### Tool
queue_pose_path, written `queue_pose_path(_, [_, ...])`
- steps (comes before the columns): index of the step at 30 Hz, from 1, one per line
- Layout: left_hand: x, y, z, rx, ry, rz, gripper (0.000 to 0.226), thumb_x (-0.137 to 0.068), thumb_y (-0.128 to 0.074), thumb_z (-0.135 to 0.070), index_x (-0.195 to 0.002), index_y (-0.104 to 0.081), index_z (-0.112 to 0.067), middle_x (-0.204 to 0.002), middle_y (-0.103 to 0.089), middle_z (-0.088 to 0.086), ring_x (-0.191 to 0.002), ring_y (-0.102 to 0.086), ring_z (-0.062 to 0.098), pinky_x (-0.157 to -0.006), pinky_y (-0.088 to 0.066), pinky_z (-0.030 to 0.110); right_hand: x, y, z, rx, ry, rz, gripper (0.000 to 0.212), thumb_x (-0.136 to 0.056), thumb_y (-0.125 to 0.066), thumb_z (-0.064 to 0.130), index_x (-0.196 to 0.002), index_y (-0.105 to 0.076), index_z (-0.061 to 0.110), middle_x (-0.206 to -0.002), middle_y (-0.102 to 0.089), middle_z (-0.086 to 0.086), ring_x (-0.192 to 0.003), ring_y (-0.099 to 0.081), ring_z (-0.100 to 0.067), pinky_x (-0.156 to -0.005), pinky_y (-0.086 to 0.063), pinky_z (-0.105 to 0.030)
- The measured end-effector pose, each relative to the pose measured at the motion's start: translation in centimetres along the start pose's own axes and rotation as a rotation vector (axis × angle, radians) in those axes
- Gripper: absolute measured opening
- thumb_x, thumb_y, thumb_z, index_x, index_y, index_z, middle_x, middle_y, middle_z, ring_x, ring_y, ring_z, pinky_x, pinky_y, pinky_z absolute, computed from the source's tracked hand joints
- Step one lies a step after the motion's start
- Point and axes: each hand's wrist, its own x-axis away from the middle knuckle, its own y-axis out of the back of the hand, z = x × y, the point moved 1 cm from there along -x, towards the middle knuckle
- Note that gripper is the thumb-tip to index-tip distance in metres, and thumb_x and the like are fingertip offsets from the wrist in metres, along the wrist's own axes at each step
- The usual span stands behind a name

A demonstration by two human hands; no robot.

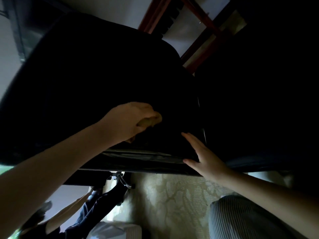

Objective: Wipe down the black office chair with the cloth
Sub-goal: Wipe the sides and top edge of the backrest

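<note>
While wiping is judged to be under way, little can be read of how much has been covered: the light is dim and no damp or cleaned track is shown on the black surface.

Nearest, below the chair's lower edge, striped fabric (241, 218) and a pale patterned floor covering (172, 200) are noted. The chrome-and-black chair base (120, 178) is seen under that edge, and appears untouched by the cloth.

At the lower right of the black office chair (103, 75), the right hand (205, 156) is laid flat on the rim, fingers straight and slightly spread, thumb along the edge; nothing is held, and a steadying role is judged.

Nearer the middle of the chair's broad panel, the yellowish cloth (150, 121) is bunched and pressed to the surface, gripped by the left hand (131, 119) with fingers curled over it. Whether this panel is seat or backrest cannot be told.

Most of the panel lies beyond the cloth; it, the rim and the base are judged possibly left to do.

Beyond the chair's far edge, a reddish wooden frame (203, 19) is seen against a white wall.
</note>
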Motion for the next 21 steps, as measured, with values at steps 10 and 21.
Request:
queue_pose_path(10, [-0.6,-4.4,-4.6,0.026,0.157,-0.302,0.030,-0.088,-0.056,-0.012,-0.118,-0.061,-0.014,-0.107,-0.059,0.005,-0.102,-0.055,0.024,-0.079,-0.051,0.038,-0.5,0.0,0.1,0.160,0.028,0.000,0.077,-0.091,-0.060,0.024,-0.148,-0.008,0.031,-0.148,-0.005,0.021,-0.135,-0.004,0.007,-0.104,-0.005,-0.003])
queue_pose_path(21, [-1.4,-8.2,-9.5,-0.144,0.041,-0.154,0.060,-0.052,-0.086,-0.023,-0.108,-0.064,-0.016,-0.108,-0.061,-0.001,-0.101,-0.057,0.015,-0.082,-0.047,0.020,-0.5,-0.3,0.1,0.147,0.031,-0.104,0.070,-0.087,-0.065,0.025,-0.145,-0.028,0.018,-0.135,-0.026,0.021,-0.121,-0.021,0.015,-0.093,-0.016,0.007])
